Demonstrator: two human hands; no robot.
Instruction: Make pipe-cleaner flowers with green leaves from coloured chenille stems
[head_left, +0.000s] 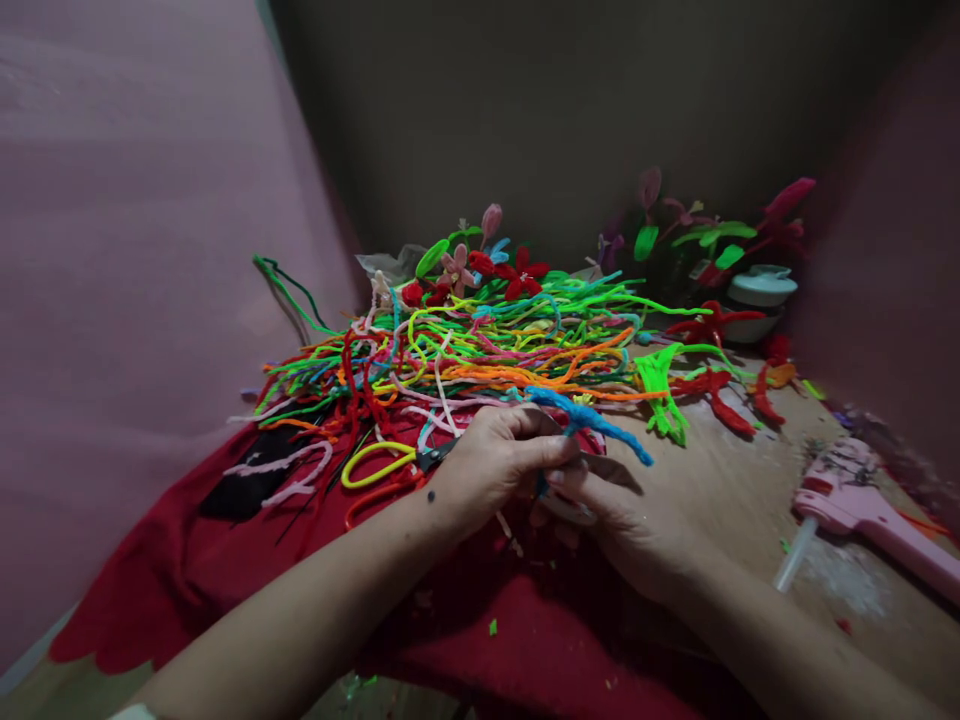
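Note:
Blue fuzzy pipe cleaners, twisted into a piece with spread arms, stand up between my hands at the centre. My left hand has its thumb and fingers closed on the base of the blue piece. Just below and to the right, my right hand pinches the lower end, with its thumb by the left thumb. A pale roundish thing shows among the right fingers; what it is I cannot make out. Scissors with yellow and red handles lie left of my left hand.
Behind the hands spreads a heap of coloured pipe cleaners. Fuzzy flowers stand at the back. A pink glue gun lies at right near a white lidded container. A red cloth covers the left and front.

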